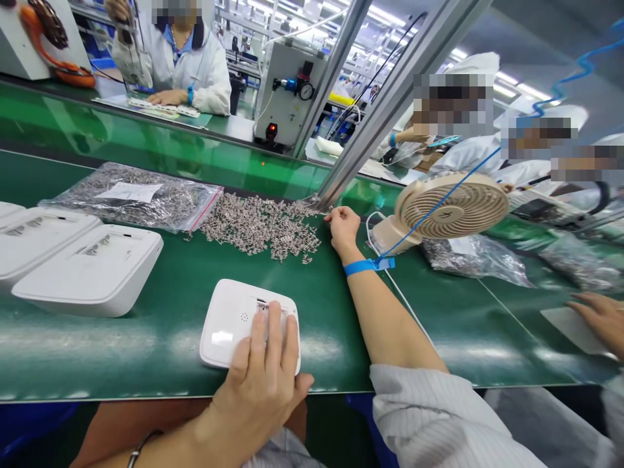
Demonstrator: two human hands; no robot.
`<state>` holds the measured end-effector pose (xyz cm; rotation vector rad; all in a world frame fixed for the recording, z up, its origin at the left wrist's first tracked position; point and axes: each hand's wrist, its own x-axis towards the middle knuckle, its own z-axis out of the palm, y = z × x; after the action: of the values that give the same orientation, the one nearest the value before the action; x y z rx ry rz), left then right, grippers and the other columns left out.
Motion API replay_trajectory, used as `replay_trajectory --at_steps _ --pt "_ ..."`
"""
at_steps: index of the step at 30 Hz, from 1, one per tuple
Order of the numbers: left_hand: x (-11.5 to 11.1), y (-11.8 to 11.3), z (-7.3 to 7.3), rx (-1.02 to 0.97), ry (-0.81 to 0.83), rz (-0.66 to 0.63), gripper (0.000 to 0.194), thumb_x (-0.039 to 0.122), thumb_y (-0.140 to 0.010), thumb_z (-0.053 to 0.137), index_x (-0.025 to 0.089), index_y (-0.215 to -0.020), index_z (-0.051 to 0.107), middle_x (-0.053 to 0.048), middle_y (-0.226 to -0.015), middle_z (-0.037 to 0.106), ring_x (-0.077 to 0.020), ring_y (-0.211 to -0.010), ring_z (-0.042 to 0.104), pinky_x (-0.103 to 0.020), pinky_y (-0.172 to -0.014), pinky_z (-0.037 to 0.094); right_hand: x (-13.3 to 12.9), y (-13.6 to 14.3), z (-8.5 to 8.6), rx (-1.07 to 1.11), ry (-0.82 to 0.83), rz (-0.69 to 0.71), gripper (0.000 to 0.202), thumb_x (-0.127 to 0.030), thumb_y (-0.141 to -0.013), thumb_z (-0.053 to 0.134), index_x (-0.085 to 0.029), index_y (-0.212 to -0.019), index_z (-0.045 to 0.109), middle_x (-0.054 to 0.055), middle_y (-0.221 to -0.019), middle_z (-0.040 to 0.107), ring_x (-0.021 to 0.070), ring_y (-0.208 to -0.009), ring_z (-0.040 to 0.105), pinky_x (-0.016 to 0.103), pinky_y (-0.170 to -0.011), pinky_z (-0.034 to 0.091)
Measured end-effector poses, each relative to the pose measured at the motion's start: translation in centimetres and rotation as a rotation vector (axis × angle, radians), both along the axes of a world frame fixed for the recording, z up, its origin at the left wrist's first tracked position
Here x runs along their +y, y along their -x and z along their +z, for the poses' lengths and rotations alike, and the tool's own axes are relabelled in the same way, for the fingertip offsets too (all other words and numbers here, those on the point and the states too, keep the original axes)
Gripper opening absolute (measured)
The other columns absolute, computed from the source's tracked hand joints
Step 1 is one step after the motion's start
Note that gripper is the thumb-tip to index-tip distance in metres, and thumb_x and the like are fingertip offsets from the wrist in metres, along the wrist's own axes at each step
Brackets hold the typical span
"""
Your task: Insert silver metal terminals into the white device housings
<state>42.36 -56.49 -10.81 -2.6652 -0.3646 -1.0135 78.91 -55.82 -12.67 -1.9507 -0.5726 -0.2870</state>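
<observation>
My left hand lies over the right part of a white rounded device, its fingers stretched across a recess with metal contacts. The thumb is at the device's lower right edge. Beyond the device, my right hand is closed at the right end of a loose pile of small metal parts. Its fingertips are pressed together, and what they pinch is too small to make out. A blue strap with a cord circles the right wrist.
More white devices stand at the left, before a plastic bag of metal parts. A beige fan and another bag are right of my right hand. A metal post rises behind it. A neighbour's hand is far right.
</observation>
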Motion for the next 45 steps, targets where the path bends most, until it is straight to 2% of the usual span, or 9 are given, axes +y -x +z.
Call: replay_trajectory --at_steps 8,13,16,22,26,30,35,41,45 --pt "0.2 0.4 -0.1 0.016 -0.029 0.001 0.057 0.05 -0.088 0.038 0.012 -0.129 0.051 -0.011 -0.129 0.055 -0.0199 -0.107 0.049 -0.031 -0.087 0.031 0.5 1.0 0.5 -0.058 0.127 0.033 0.012 -0.022 -0.074 0.048 -0.02 -0.062 0.051 0.001 -0.066 0.059 0.0157 -0.066 0.05 0.029 -0.069 0.037" --pt "0.2 0.4 0.1 0.025 -0.026 -0.01 0.057 0.05 -0.088 0.038 0.012 -0.129 0.051 -0.011 -0.128 0.055 -0.02 -0.105 0.05 -0.031 -0.087 0.032 0.2 0.6 0.5 -0.05 0.112 -0.051 0.016 -0.017 -0.077 0.039 -0.022 -0.062 0.042 -0.002 -0.059 0.049 0.015 -0.061 0.045 0.028 -0.065 0.035" --pt "0.3 0.4 0.0 0.016 -0.022 -0.015 0.056 0.049 -0.088 0.038 0.012 -0.128 0.053 -0.011 -0.127 0.056 -0.0203 -0.106 0.049 -0.031 -0.087 0.031 -0.1 0.6 0.5 -0.045 0.09 -0.072 0.015 -0.017 -0.078 0.035 -0.021 -0.065 0.041 -0.001 -0.063 0.051 0.0142 -0.062 0.046 0.027 -0.063 0.035" --pt "0.1 0.3 0.0 0.007 -0.016 -0.016 0.055 0.048 -0.089 0.037 0.012 -0.127 0.053 -0.011 -0.127 0.057 -0.0206 -0.106 0.049 -0.031 -0.087 0.031 0.2 1.1 0.8 -0.046 0.134 0.02 0.012 -0.02 -0.079 0.039 -0.021 -0.069 0.045 0.001 -0.073 0.058 0.0143 -0.066 0.046 0.028 -0.067 0.035" --pt "0.1 0.2 0.1 0.016 -0.016 -0.011 0.056 0.049 -0.088 0.037 0.012 -0.127 0.054 -0.011 -0.127 0.057 -0.0205 -0.105 0.049 -0.031 -0.086 0.031 0.8 1.1 1.2 -0.036 0.157 0.069 0.016 -0.015 -0.076 0.044 -0.021 -0.061 0.044 -0.001 -0.061 0.05 0.0143 -0.061 0.041 0.029 -0.067 0.033" --pt "0.1 0.2 0.0 0.017 -0.024 -0.006 0.056 0.049 -0.088 0.036 0.013 -0.127 0.054 -0.011 -0.127 0.057 -0.0204 -0.105 0.049 -0.032 -0.086 0.03 1.0 0.9 1.2 0.01 0.1 0.077 0.019 -0.013 -0.074 0.045 -0.022 -0.058 0.042 -0.004 -0.053 0.04 0.0132 -0.056 0.037 0.028 -0.064 0.032" --pt "0.0 0.3 -0.2 0.008 -0.023 -0.003 0.057 0.049 -0.088 0.036 0.012 -0.128 0.052 -0.011 -0.127 0.056 -0.0209 -0.106 0.049 -0.032 -0.086 0.03 0.5 0.1 0.7 0.124 -0.066 -0.009 0.015 -0.017 -0.077 0.038 -0.023 -0.063 0.036 -0.006 -0.049 0.038 0.0113 -0.05 0.042 0.024 -0.053 0.033" --pt "0.1 0.4 0.2 0.017 -0.008 -0.003 0.052 0.044 -0.087 0.041 0.014 -0.127 0.054 -0.01 -0.126 0.057 -0.0193 -0.104 0.051 -0.031 -0.086 0.031 0.3 0.8 0.8 0.219 -0.168 0.028 0.012 -0.028 -0.073 0.046 -0.021 -0.064 0.041 -0.001 -0.063 0.059 0.0097 -0.056 0.051 0.021 -0.05 0.034" --pt "0.3 0.4 0.7 0.02 -0.019 -0.007 0.047 0.04 -0.088 0.039 0.014 -0.123 0.057 -0.01 -0.125 0.058 -0.0182 -0.101 0.054 -0.031 -0.083 0.031 0.1 2.4 1.5 0.274 -0.175 0.118 0.015 -0.032 -0.068 0.054 -0.02 -0.063 0.046 0.0 -0.06 0.062 0.0108 -0.059 0.055 0.02 -0.05 0.034"
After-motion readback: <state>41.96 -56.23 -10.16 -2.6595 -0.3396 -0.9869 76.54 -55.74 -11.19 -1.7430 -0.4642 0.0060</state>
